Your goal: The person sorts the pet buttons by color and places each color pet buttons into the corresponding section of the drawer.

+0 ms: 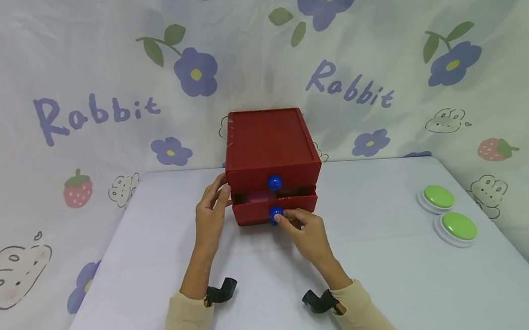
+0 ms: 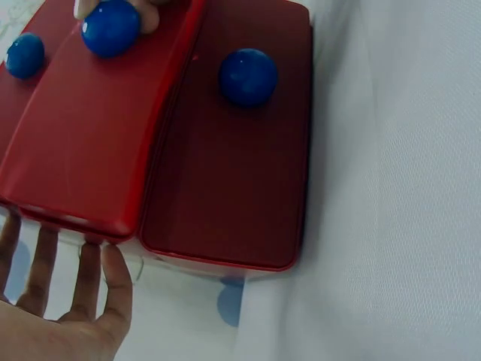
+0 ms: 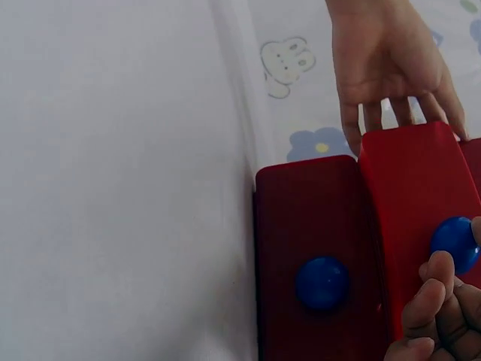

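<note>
One red three-drawer cabinet (image 1: 269,139) stands on a white table (image 1: 378,239), the blue knob (image 1: 274,212) of its partly open middle drawer (image 1: 251,213) pinched by the right hand (image 1: 312,235), while the left hand (image 1: 210,221), fingers spread nearly straight, touches the cabinet's side, seemingly to steady it.

Beige sleeves (image 1: 187,321) meet black, bent wrist cameras (image 1: 225,290).

The desk (image 1: 389,278) there has a plain white top, finely textured like cloth. Near its far edge, about midway along, a red drawer unit (image 1: 269,139) stands upright. Over by the right edge I see a white-based green button (image 1: 438,196), and a matching button (image 1: 459,226) sits close beside it, nearer the front.
</note>
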`<state>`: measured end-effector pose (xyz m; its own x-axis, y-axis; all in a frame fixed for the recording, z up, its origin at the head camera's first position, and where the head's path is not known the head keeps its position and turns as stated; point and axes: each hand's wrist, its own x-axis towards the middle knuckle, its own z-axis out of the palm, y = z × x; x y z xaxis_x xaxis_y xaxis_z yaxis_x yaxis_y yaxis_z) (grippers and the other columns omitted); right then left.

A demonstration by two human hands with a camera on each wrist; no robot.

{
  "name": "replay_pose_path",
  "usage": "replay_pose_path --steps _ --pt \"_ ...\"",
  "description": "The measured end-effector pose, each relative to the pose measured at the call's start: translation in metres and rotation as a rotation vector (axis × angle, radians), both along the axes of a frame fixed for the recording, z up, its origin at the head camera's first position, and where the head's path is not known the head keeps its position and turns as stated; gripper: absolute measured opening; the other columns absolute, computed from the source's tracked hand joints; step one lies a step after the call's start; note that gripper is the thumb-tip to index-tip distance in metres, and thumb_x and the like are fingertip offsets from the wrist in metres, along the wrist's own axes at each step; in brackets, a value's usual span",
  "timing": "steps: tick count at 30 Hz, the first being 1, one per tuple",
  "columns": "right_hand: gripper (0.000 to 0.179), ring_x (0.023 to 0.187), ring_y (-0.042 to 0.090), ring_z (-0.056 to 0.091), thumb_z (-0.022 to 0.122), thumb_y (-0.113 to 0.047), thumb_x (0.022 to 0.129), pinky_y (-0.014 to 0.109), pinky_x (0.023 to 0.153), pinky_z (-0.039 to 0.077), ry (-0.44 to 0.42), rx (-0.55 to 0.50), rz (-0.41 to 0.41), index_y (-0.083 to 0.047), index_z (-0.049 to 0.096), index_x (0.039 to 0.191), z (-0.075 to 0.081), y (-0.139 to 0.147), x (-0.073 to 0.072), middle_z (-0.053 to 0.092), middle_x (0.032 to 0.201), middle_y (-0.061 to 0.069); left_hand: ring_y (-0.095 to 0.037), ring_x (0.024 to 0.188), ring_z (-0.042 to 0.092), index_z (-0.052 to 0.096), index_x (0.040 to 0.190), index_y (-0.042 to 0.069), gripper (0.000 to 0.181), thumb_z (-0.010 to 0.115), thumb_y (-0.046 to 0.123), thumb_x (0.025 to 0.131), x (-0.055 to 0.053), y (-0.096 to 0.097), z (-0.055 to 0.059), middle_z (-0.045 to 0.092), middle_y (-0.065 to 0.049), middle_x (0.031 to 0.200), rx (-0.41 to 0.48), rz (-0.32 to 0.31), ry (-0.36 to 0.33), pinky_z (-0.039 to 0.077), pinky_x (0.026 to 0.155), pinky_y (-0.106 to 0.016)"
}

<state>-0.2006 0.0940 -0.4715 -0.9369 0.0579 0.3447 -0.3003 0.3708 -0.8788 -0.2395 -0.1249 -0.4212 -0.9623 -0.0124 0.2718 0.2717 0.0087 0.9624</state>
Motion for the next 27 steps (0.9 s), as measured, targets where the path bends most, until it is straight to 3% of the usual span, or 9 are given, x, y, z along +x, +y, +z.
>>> replay_pose_path --steps 11,20,23,27 --pt "0.021 0.070 0.014 0.061 0.075 -0.029 0.092 0.024 0.058 0.052 0.020 -0.047 0.011 -0.009 0.077 0.093 -0.002 -0.002 -0.021 0.068 0.079 -0.003 -0.015 0.117 0.057 0.052 0.147 0.012 0.045 0.057 0.022 0.103 0.000 0.001 0.000 0.054 0.000 0.140 -0.001 0.004 0.008 0.052 0.091 -0.025" --pt "0.024 0.073 0.014 0.065 0.075 -0.034 0.091 0.026 0.063 0.055 0.022 -0.068 0.005 -0.010 0.077 0.095 -0.012 -0.002 -0.028 0.070 0.082 -0.003 -0.017 0.117 0.057 0.050 0.148 0.013 0.046 0.057 0.025 0.104 0.000 0.001 0.000 0.054 0.000 0.140 -0.014 0.000 0.001 0.053 0.092 -0.026" --pt "0.022 0.069 0.011 0.063 0.079 -0.034 0.088 0.024 0.060 0.053 -0.025 -0.018 -0.025 -0.012 0.077 0.090 -0.021 0.001 -0.027 0.068 0.077 -0.005 -0.017 0.117 0.057 0.050 0.148 0.013 0.046 0.057 0.026 0.104 -0.001 0.000 0.000 0.053 0.000 0.140 -0.014 -0.004 -0.004 0.053 0.092 -0.026" --pt "0.025 0.060 0.009 0.058 0.080 -0.037 0.086 0.022 0.052 0.047 -0.162 0.063 -0.035 -0.012 0.077 0.085 -0.033 0.005 -0.024 0.064 0.068 -0.006 -0.016 0.117 0.057 0.051 0.148 0.014 0.046 0.057 0.026 0.104 -0.001 0.001 0.000 0.054 0.002 0.140 -0.015 0.001 -0.009 0.052 0.092 -0.026"
